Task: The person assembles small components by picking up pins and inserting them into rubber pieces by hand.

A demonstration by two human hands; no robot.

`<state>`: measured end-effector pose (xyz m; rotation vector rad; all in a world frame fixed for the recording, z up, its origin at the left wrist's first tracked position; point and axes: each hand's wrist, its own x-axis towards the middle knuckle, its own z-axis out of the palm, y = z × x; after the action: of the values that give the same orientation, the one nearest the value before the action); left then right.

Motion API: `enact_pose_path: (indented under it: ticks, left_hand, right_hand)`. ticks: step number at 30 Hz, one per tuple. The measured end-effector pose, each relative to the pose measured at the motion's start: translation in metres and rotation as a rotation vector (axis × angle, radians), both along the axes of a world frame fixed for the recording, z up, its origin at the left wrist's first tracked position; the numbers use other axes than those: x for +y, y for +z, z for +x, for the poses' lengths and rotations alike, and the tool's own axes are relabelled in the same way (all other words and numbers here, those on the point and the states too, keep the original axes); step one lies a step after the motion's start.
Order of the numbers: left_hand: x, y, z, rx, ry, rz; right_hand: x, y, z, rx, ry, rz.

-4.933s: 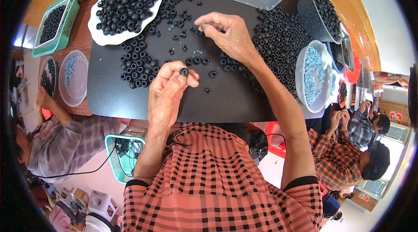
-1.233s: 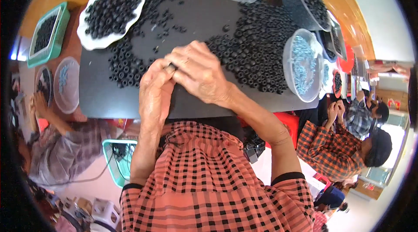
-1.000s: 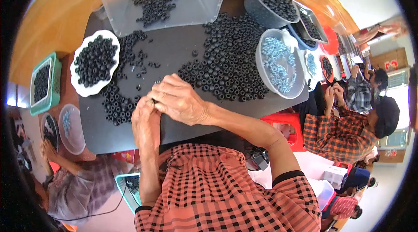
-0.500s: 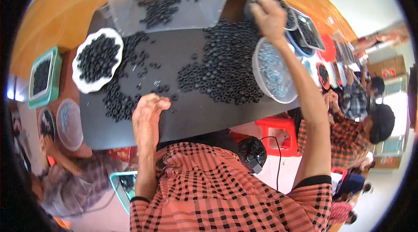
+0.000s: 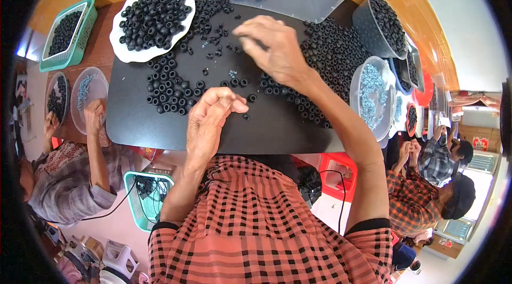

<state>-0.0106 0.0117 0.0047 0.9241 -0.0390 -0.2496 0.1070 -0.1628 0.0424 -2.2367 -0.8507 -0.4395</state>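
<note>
My left hand (image 5: 209, 121) is held low over the near part of the dark table (image 5: 229, 140), its thumb and fingers pressed together. Whatever may be in that pinch is too small to make out. Over the middle of the table my right hand (image 5: 277, 52) reaches in from the right, with a gap between thumb and fingers and nothing visible in it. Black ring-shaped parts (image 5: 170, 89) lie loose to the left of my left hand. A wide spread of black round parts (image 5: 336, 52) lies to the right of my right hand. A few tiny bluish pieces (image 5: 232, 74) lie between the hands.
A white scalloped plate (image 5: 118, 44) heaped with black rings stands at left. A clear plastic bin (image 5: 320, 1) is at the back. To the right are a grey tub (image 5: 368, 28) of black parts and a clear bowl (image 5: 354, 92) of bluish pieces. Other people sit on both sides.
My right hand has come away from the tub at the back right to over the middle of the table. The view has swung, so the table appears shifted. My left hand stays pinched.
</note>
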Motion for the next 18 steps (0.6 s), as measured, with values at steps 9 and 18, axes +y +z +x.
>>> enact_pose_path:
  ticks: [9,18]
  left_hand:
    - [0.003,-0.001,-0.002,0.022,-0.009,0.068]
    - [0.003,0.004,0.000,0.028,-0.031,0.001]
  right_hand:
    - [0.054,-0.003,0.029,-0.037,0.215,-0.455]
    - [0.046,-0.005,0.031,-0.029,0.159,-0.218]
